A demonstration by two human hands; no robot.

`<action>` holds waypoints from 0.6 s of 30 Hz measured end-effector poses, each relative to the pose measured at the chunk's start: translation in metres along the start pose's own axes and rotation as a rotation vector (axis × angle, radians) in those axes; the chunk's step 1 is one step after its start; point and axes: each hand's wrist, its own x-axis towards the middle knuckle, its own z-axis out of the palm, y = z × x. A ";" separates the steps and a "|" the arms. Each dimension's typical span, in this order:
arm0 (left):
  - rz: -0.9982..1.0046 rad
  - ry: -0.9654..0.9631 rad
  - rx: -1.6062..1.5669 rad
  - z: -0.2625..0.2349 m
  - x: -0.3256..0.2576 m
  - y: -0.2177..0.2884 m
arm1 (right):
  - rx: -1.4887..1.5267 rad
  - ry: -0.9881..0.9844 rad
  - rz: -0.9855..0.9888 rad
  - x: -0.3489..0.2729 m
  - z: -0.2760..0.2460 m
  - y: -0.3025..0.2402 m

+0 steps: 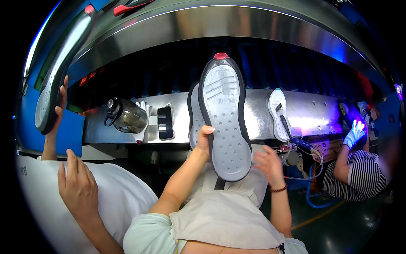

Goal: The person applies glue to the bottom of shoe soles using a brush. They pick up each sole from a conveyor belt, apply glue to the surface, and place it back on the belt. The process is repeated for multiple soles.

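Upright in front of me is a grey shoe sole with a dark rim and a red tab at its upper end. My left hand grips its left edge, thumb over the dimpled face. Just off the lower right edge, my right hand is apart from the sole, fingers spread and slightly blurred. A second grey sole shows partly behind the held one, at the bench edge; the rest of it is hidden.
On the metal bench are a lidded jug, a glove, a phone and a white insole-shaped piece with a dark-handled tool. At left a person holds another sole; at right sits a gloved person in stripes.
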 end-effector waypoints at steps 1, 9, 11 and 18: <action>0.018 -0.017 0.020 0.001 0.000 0.000 | 0.085 0.216 0.034 0.015 -0.020 -0.007; 0.013 0.054 -0.009 -0.033 -0.019 -0.012 | 0.578 0.279 0.225 0.075 -0.118 0.008; 0.029 0.170 -0.020 -0.061 -0.025 -0.022 | 0.650 0.277 0.195 0.082 -0.120 0.008; -0.096 0.116 -0.189 -0.041 -0.025 0.008 | 0.650 0.591 -0.037 0.089 -0.130 0.005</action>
